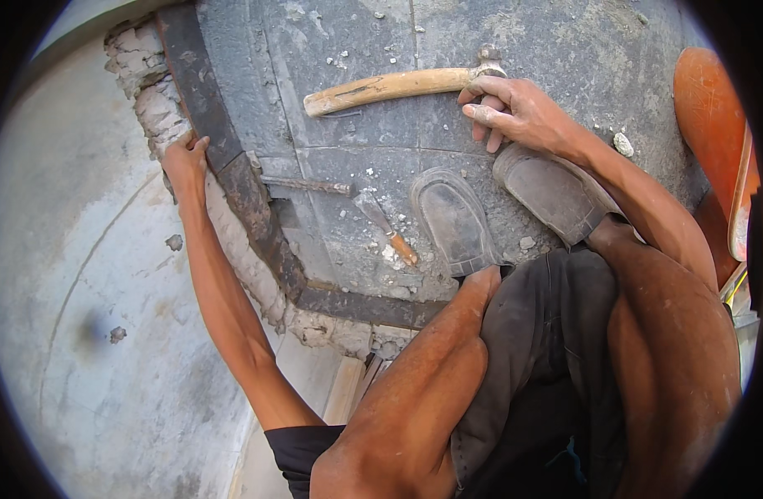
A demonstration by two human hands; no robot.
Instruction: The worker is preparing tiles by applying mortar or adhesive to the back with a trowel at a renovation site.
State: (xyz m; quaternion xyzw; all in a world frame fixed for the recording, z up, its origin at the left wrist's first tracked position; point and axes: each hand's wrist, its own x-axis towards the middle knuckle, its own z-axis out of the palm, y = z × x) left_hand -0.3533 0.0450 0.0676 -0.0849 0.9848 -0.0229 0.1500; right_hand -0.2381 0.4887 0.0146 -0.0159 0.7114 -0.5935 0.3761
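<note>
My left hand (187,162) reaches to the broken plaster edge (159,116). Its fingers are bent over the top of a dark skirting tile (200,83), thumb on the tile side; the fingertips are partly hidden. Loosely curled, with thumb and fingers apart, my right hand (506,115) hovers by the head end of a hammer (390,88). One finger overlaps the end of its wooden handle; whether it touches cannot be told. Between my left hand and my shoes lie a metal chisel (308,185) and a small trowel (381,220) with a wooden handle.
Grey floor tiles (348,41) carry dust and rubble chips. My shoes (452,220) stand close to the trowel. An orange curved object (713,125) is at the far right, with a pale stone (623,145) nearby. A smooth pale wall surface (90,249) fills the left.
</note>
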